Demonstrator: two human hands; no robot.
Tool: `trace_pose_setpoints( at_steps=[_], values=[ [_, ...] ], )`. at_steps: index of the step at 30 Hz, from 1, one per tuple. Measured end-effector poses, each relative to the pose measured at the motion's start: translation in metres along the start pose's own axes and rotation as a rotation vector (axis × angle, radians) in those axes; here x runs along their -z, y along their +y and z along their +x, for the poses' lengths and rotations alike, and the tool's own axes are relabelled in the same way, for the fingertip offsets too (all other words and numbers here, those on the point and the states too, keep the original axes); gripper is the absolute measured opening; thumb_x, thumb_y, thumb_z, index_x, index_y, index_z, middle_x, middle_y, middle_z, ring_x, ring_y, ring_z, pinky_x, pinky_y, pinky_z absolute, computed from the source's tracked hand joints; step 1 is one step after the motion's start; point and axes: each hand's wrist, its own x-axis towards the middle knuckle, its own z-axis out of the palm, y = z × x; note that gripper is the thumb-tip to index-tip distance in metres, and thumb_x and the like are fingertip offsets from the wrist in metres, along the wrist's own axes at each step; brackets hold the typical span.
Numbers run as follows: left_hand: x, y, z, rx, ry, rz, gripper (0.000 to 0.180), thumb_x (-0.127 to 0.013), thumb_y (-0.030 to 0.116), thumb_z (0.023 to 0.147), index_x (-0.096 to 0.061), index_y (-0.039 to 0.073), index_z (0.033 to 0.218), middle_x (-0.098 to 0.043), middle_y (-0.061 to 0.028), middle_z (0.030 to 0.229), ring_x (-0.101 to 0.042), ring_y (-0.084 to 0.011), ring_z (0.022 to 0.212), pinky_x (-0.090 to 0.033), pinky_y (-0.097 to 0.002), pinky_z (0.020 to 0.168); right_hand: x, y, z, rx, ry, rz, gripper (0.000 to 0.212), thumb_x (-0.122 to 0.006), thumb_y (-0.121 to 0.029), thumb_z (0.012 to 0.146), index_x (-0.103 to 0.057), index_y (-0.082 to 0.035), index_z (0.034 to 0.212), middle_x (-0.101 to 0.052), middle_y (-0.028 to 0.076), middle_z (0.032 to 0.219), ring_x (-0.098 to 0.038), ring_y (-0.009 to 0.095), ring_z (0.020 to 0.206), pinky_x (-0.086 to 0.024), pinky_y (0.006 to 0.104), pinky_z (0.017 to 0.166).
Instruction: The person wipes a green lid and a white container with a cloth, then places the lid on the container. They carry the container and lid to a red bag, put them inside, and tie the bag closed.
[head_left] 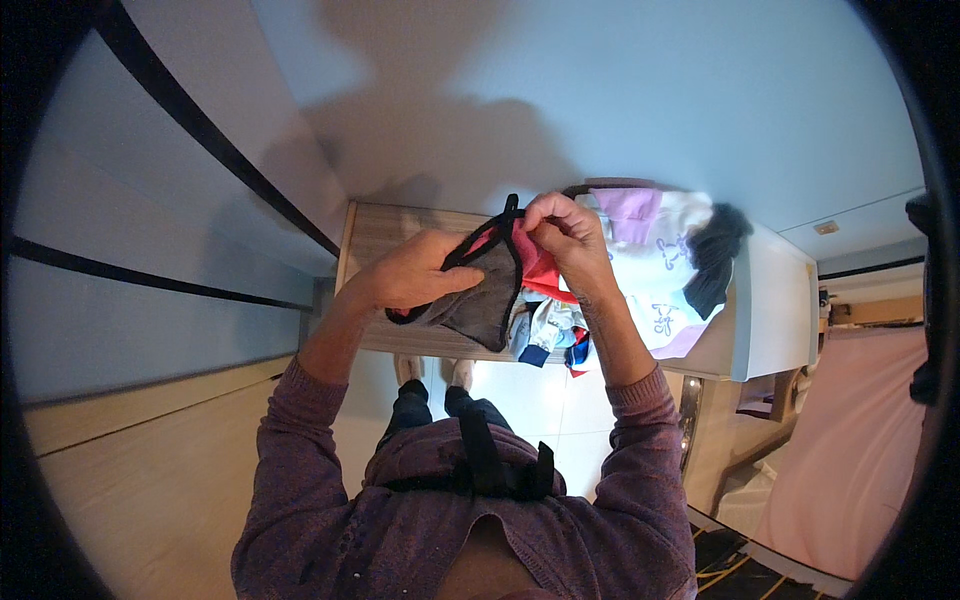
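Observation:
Both my hands are raised over a wood-topped surface, holding a grey cloth piece [485, 312] with black edging. My left hand [425, 272] is closed on its left part, thumb lying over the grey fabric. My right hand [568, 235] pinches the black edging at the top right, where it forms a small loop. Red-pink fabric [540, 268] shows inside the edging and beside it; I cannot tell whether it belongs to the same piece. Just below my right hand lie small crumpled clothes [550, 328] in white, light blue, navy and red.
The wood-grain top [385, 225] runs along a pale wall. Right of my hands lie white-and-lilac clothing [650, 240] and a dark bunched cloth [715, 255]. A white cabinet side [775, 305] stands at the right end, with a pink sheet [850, 440] farther right.

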Motion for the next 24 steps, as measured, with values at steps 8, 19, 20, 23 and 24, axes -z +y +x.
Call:
trace_pose_setpoints(
  at_steps=[8,19,20,23,24],
  values=[
    [0.000,-0.013,0.004,0.022,-0.052,0.266,0.030,-0.059,0.023,0.081,-0.055,-0.003,0.095,-0.058,-0.0146,0.075,-0.055,-0.0162,0.070,-0.045,-0.0329,0.068,0.000,-0.006,0.002,-0.177,-0.241,-0.109,0.009,-0.059,-0.009,0.081,-0.062,-0.001,0.084,-0.055,0.000,0.073,-0.049,0.006,0.070,-0.038,0.0208,0.060],
    [0.003,-0.063,0.007,0.081,0.128,-0.051,0.031,-0.066,0.021,0.077,-0.057,0.000,0.097,-0.059,-0.0064,0.080,-0.053,-0.0124,0.074,-0.045,-0.0281,0.068,-0.003,-0.013,0.001,0.188,-0.119,-0.155,0.008,-0.059,-0.005,0.080,-0.062,0.002,0.083,-0.057,0.005,0.076,-0.049,0.009,0.064,-0.039,0.0215,0.056],
    [0.002,-0.069,0.008,0.071,0.123,-0.035,0.030,-0.066,0.020,0.077,-0.057,0.000,0.097,-0.058,-0.0057,0.079,-0.053,-0.0123,0.073,-0.044,-0.0279,0.068,-0.002,-0.012,0.001,0.192,-0.112,-0.172,0.008,-0.059,-0.005,0.080,-0.062,0.001,0.083,-0.057,0.005,0.076,-0.049,0.009,0.063,-0.039,0.0215,0.056],
    [0.000,-0.081,0.007,0.108,0.159,-0.014,0.027,-0.066,0.018,0.076,-0.057,0.000,0.094,-0.057,-0.0049,0.078,-0.052,-0.0123,0.072,-0.044,-0.0278,0.068,0.001,-0.008,0.000,0.138,-0.103,-0.145,0.008,-0.060,-0.006,0.079,-0.063,0.002,0.082,-0.057,0.005,0.076,-0.049,0.009,0.063,-0.039,0.0209,0.055],
    [-0.001,-0.083,0.006,0.140,0.180,-0.003,0.027,-0.066,0.018,0.076,-0.057,0.000,0.094,-0.057,-0.0049,0.078,-0.052,-0.0124,0.072,-0.044,-0.0278,0.068,0.002,-0.006,-0.001,0.110,-0.102,-0.130,0.009,-0.061,-0.006,0.079,-0.063,0.002,0.082,-0.057,0.005,0.076,-0.050,0.009,0.063,-0.039,0.0206,0.055]
  ],
)
